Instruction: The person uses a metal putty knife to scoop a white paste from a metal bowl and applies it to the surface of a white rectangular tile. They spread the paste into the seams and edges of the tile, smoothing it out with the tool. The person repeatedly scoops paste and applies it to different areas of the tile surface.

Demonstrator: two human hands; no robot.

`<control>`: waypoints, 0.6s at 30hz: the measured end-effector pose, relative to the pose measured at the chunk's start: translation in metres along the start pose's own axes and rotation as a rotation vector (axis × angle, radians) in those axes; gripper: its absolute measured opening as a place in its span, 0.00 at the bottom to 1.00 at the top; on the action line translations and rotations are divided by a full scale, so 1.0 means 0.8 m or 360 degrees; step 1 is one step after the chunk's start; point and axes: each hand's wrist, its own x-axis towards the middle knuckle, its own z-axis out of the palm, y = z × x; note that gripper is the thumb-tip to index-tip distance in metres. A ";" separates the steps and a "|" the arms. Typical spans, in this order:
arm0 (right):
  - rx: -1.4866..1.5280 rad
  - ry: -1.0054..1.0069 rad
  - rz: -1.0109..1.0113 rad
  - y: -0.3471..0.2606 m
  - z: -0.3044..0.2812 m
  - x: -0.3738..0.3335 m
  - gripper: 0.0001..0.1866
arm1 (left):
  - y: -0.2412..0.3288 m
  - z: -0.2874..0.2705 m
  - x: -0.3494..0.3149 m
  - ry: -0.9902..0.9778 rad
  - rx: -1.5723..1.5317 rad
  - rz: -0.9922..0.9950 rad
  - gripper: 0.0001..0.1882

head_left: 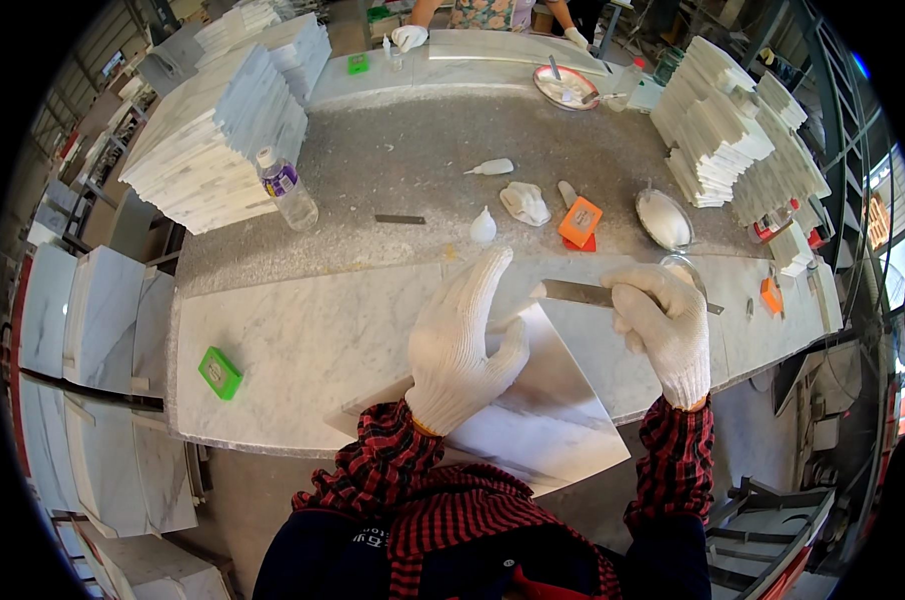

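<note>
My right hand [663,325], in a white knit glove, is closed around a flat steel scraper blade [578,293]. The blade points left, toward my left hand [463,350]. That hand is gloved too, its fingers stretched upward and the thumb apart. Beneath it a white marble-look tile [563,420] with grey veining lies slanted, overhanging the bench's near edge. My left wrist rests over the tile's left part and hides it. A small pale shape sits by the blade's tip, too unclear to name.
Tall tile stacks [223,140] stand left, with others [713,130] right. Beyond my hands are a squeeze bottle [484,226], crumpled cloth [526,203], orange box [580,219] and bowl of white powder [665,219]. A green box [220,373] lies left. A co-worker's gloved hand [410,38] rests opposite.
</note>
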 end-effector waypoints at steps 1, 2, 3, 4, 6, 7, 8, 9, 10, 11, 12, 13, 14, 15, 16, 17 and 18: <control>-0.0009 -0.0006 0.0010 0.001 0.000 0.000 0.10 | 0.000 0.000 -0.001 0.0000 0.0005 -0.0005 0.36; -0.0020 -0.0006 0.0020 0.001 0.000 0.000 0.10 | 0.000 0.000 0.000 0.0003 -0.0003 0.0002 0.36; -0.0031 -0.0006 0.0031 0.002 -0.001 0.000 0.10 | 0.000 0.001 0.000 0.0006 -0.0010 0.0008 0.36; -0.0021 0.0001 0.0025 0.003 -0.001 0.000 0.10 | -0.001 0.001 0.000 0.0008 -0.0018 0.0015 0.37; 0.0004 0.0012 0.0007 0.005 -0.002 0.001 0.10 | -0.001 0.001 0.000 0.0011 -0.0008 0.0024 0.37; 0.0026 0.0018 0.0036 0.005 -0.002 0.001 0.09 | -0.001 0.001 0.000 0.0012 -0.0003 0.0028 0.37; 0.0047 0.0026 0.0065 0.004 -0.004 0.000 0.09 | -0.001 0.000 0.000 0.0004 -0.0002 0.0022 0.37; 0.0067 0.0033 0.0095 0.004 -0.005 0.000 0.09 | 0.000 0.000 0.000 -0.0003 -0.0002 0.0015 0.37; 0.0067 0.0034 0.0084 0.004 -0.005 0.000 0.09 | 0.001 0.000 0.001 -0.0010 -0.0001 0.0009 0.37; 0.0068 0.0033 0.0073 0.004 -0.004 0.000 0.09 | 0.000 0.000 0.001 -0.0003 -0.0007 0.0012 0.37; 0.0069 0.0033 0.0062 0.005 -0.004 -0.001 0.09 | 0.000 0.000 0.000 0.0003 -0.0013 0.0014 0.36; 0.0050 0.0015 0.0054 0.005 -0.004 0.000 0.09 | -0.001 0.000 0.000 0.0010 -0.0019 0.0016 0.36; 0.0032 -0.0004 0.0047 0.006 -0.003 0.000 0.09 | -0.001 0.001 -0.001 0.0010 -0.0018 0.0014 0.36; 0.0014 -0.0022 0.0039 0.007 -0.003 0.001 0.09 | -0.002 0.001 -0.001 0.0010 -0.0016 0.0011 0.36; 0.0011 -0.0019 0.0032 0.007 -0.001 0.001 0.09 | -0.002 0.000 -0.002 0.0010 -0.0014 0.0008 0.36; 0.0003 -0.0010 0.0026 0.007 -0.001 0.000 0.09 | -0.002 0.001 -0.002 0.0008 -0.0013 0.0018 0.36; -0.0004 -0.0002 0.0020 0.008 -0.001 -0.001 0.09 | -0.002 0.002 -0.001 0.0006 -0.0011 0.0027 0.36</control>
